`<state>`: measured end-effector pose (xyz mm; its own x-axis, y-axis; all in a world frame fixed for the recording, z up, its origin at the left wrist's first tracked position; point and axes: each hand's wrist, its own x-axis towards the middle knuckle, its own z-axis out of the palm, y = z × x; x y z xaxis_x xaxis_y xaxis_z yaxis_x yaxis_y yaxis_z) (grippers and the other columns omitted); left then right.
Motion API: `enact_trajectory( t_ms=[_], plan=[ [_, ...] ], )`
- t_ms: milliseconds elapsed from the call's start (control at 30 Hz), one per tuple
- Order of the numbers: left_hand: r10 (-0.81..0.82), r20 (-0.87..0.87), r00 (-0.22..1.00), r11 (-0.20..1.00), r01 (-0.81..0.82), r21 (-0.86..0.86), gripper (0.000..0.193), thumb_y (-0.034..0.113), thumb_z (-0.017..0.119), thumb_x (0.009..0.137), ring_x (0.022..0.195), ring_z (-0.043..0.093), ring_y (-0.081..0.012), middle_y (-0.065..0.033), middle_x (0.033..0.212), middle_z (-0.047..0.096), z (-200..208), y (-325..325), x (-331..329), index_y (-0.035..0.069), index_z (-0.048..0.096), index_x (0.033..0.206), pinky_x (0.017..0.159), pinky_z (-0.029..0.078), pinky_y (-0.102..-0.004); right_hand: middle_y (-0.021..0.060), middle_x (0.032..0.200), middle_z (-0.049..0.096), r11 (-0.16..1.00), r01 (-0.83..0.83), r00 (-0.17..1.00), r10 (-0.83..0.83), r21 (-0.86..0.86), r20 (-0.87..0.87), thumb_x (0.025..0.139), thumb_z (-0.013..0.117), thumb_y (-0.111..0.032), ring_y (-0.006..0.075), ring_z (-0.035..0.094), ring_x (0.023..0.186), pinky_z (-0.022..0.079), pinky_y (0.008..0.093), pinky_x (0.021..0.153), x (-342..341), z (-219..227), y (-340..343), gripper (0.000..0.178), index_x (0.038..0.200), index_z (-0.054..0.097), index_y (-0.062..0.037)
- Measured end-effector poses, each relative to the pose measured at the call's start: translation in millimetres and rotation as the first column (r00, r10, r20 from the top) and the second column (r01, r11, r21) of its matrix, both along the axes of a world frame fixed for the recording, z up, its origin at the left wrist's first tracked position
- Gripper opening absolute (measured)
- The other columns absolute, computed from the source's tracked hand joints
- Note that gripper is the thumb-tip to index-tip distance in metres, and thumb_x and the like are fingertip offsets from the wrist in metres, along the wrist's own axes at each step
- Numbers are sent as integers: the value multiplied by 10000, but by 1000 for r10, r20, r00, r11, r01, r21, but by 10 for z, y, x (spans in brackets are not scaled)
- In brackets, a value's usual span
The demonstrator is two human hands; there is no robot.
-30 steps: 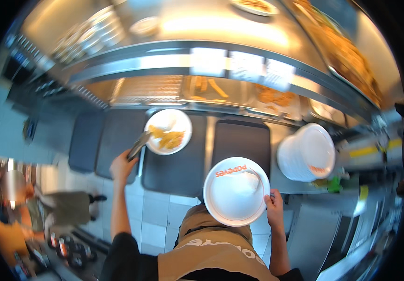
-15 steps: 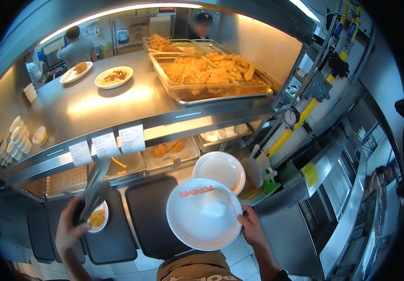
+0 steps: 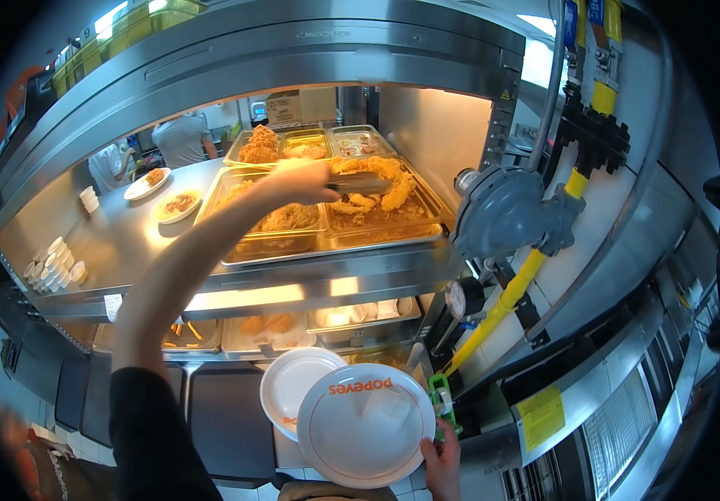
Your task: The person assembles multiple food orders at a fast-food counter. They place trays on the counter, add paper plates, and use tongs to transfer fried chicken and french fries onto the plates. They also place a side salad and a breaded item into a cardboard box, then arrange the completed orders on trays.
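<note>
My left hand (image 3: 303, 182) is closed around metal tongs (image 3: 361, 183), with the arm stretched over the heated shelf. The tongs' tips are at the fried chicken strips (image 3: 395, 177) in the right section of a large clear pan (image 3: 426, 219); whether they grip a piece I cannot tell. Breaded chicken (image 3: 289, 217) fills the left section, partly hidden by my forearm. Low in front of me, my right hand (image 3: 443, 459) grips the right rim of a white plate (image 3: 368, 447) with red lettering. A small white paper piece (image 3: 386, 411) lies on it.
A second white plate (image 3: 285, 388) sits behind the held one. Dark trays (image 3: 230, 417) stand at the lower left. Filled plates (image 3: 178, 206) and small cups (image 3: 55, 265) rest on the shelf. Yellow gas piping (image 3: 502, 301) and a grey regulator (image 3: 502, 213) flank the right side.
My left hand has swung the tongs from above the trays up and right into the chicken pan. My right hand still holds the plate, now a little lower. The view has shifted.
</note>
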<state>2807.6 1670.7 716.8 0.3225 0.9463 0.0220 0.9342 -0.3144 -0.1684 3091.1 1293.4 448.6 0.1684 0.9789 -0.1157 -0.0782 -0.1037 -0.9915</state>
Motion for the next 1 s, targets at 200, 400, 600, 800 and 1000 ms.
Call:
enact_trajectory(
  t_ms=[200, 400, 600, 800, 1000],
  plan=[
    [14, -102, 995, 994, -2, 114, 287, 335, 672, 835, 813, 701, -256, -106, 891, 722, -255, 262, 998, 67, 732, 919, 699, 553, -401, 117, 975, 662, 1000, 11, 988, -14, -20, -155, 941, 524, 8, 112, 625, 770, 484, 235, 660, 329, 22, 188, 427, 1354, 411, 3],
    [38, -42, 998, 998, -36, 48, 324, 344, 697, 787, 818, 691, -254, -111, 858, 707, -354, 317, 801, 79, 714, 973, 679, 536, -427, 115, 1019, 649, 1000, -17, 995, 19, 21, -97, 932, 509, 22, 122, 624, 844, 489, 238, 724, 437, 69, 447, 417, 1341, 428, -1],
    [-39, 301, 953, 998, 49, -27, 492, 405, 736, 771, 838, 686, -251, -131, 906, 714, -101, 272, 192, 90, 706, 1148, 744, 536, -401, 105, 955, 677, 996, -59, 997, 62, 68, -44, 951, 563, -35, 106, 633, 791, 491, 235, 706, 340, 114, 614, 431, 1361, 432, -9],
    [-96, 312, 945, 978, 148, -145, 403, 233, 766, 821, 720, 624, -143, -76, 842, 688, 261, -520, -529, 44, 681, 1167, 696, 515, -308, 41, 980, 659, 998, -30, 990, 37, 55, -137, 962, 597, -62, 75, 601, 842, 487, 236, 747, 169, -10, 884, 443, 1382, 460, -27],
    [-227, 234, 945, 733, 324, -599, 407, 238, 776, 822, 782, 693, -211, -44, 872, 725, 31, -1704, -483, 142, 672, 1204, 731, 538, -351, 42, 971, 660, 985, -147, 977, 159, 94, -144, 965, 577, -44, 72, 605, 810, 479, 226, 728, -15, 23, 1080, 392, 1344, 479, -20]
  ],
)
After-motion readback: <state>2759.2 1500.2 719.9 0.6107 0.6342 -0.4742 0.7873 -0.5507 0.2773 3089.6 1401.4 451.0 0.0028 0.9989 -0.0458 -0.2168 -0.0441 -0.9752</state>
